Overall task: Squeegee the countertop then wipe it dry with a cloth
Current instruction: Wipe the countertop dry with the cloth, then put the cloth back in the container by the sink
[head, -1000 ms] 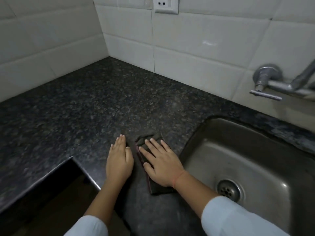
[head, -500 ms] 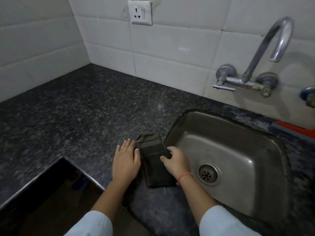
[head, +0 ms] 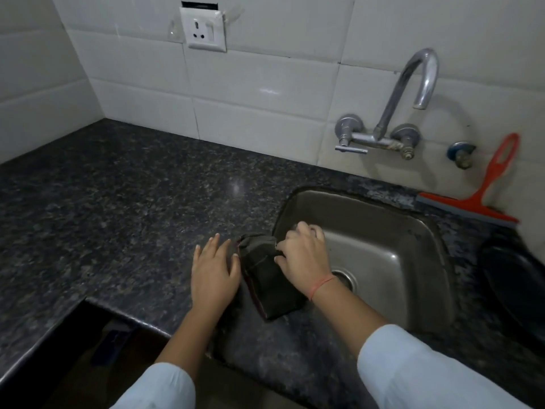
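A dark folded cloth point(head: 265, 278) lies on the black speckled granite countertop point(head: 118, 208), just left of the sink. My right hand point(head: 300, 255) grips the cloth's right edge near its far corner, fingers curled over the sink's rim. My left hand point(head: 213, 270) rests flat on the counter with fingers apart, touching the cloth's left side. An orange squeegee point(head: 477, 199) with a grey blade leans against the tiled wall behind the sink at the far right.
A steel sink point(head: 389, 249) with a drain sits to the right. A chrome wall tap point(head: 395, 119) hangs above it. A dark pan point(head: 513, 278) lies at the right edge. A wall socket point(head: 203, 28) is on the tiles. The counter has a cut-out edge point(head: 88, 302) at front left.
My right hand went from lying flat on the cloth to gripping its right edge by the sink. My view swung right and up, bringing the tap and squeegee into sight.
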